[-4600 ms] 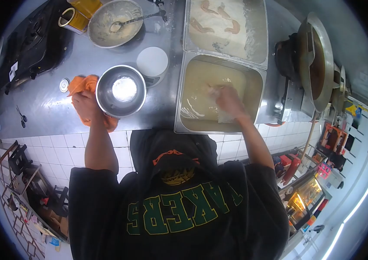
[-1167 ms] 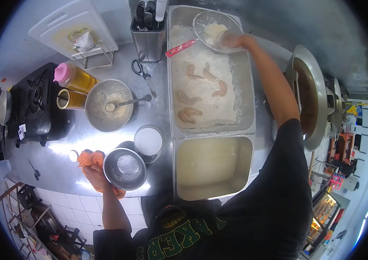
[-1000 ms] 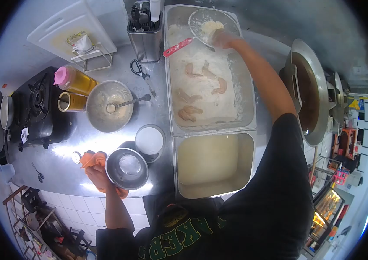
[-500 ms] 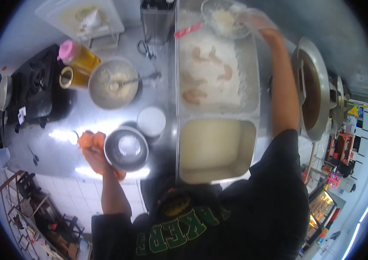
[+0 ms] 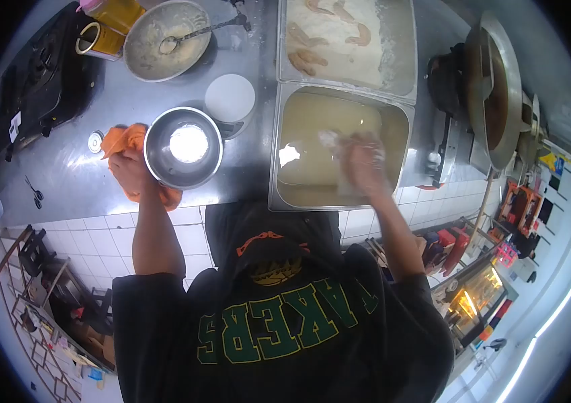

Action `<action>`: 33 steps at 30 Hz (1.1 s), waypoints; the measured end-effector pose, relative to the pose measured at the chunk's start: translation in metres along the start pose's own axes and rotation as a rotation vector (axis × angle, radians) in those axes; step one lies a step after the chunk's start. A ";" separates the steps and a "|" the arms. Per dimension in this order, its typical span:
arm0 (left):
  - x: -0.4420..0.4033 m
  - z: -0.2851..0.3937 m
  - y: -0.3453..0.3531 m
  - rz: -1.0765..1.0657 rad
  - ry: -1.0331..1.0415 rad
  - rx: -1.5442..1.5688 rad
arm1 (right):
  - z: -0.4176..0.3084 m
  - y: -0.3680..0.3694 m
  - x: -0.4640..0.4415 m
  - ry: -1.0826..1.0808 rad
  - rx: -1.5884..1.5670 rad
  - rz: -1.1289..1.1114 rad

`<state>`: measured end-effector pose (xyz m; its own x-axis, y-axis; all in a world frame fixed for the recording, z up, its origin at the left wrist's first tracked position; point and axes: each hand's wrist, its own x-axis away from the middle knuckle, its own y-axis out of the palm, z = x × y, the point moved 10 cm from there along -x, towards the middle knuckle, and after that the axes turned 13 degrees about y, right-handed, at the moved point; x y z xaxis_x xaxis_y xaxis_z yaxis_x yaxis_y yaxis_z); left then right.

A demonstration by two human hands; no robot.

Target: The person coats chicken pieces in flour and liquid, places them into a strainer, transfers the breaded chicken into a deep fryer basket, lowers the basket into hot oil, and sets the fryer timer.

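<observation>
On the left of the counter, my left hand [image 5: 128, 169] grips a bunched orange cloth [image 5: 125, 140], close beside a steel bowl [image 5: 183, 176]. My right hand [image 5: 363, 164], in what looks like a clear plastic glove, is over the steel pan [image 5: 403, 144] of pale, cloudy liquid [image 5: 312, 117]. Motion blurs its fingers, and I cannot make out whether they hold anything. A small whitish patch shows by the fingertips. Beyond this pan, a second pan holds white flour [image 5: 339, 57] with several pieces of raw chicken [image 5: 359, 33] lying on it.
A white round container [image 5: 230, 97] stands behind the steel bowl. Farther back are a batter bowl [image 5: 144, 57] with a spoon [image 5: 198, 33] and a tin [image 5: 100, 41]. A black stove [image 5: 43, 74] is at the left, scissors [image 5: 34, 193] near the front edge, and a large wok [image 5: 517, 94] at the right.
My right hand has come from the bowl at the far end of the flour pan to the liquid pan. The view has shifted; my left hand stays on the cloth.
</observation>
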<state>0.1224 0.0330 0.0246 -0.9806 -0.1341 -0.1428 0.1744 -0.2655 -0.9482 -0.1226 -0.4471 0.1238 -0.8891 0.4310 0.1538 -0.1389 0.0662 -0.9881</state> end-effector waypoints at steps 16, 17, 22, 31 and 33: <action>0.004 0.004 -0.010 0.108 0.063 -0.010 | 0.052 0.010 -0.003 0.306 -0.591 -0.364; 0.004 0.004 -0.012 0.114 0.063 -0.001 | 0.053 0.002 -0.005 0.303 -0.590 -0.361; 0.004 0.005 -0.012 0.096 0.071 0.015 | 0.039 -0.019 0.005 0.114 -0.438 -0.334; 0.005 0.007 -0.016 0.118 0.070 -0.010 | 0.035 -0.002 0.021 0.048 -0.253 -0.336; 0.005 0.008 -0.014 0.096 0.078 -0.012 | 0.052 -0.007 0.023 0.039 -0.224 -0.347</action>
<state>0.1160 0.0288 0.0394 -0.9635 -0.0833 -0.2543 0.2671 -0.2437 -0.9323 -0.1641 -0.4842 0.1341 -0.7883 0.3820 0.4824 -0.3257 0.4060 -0.8538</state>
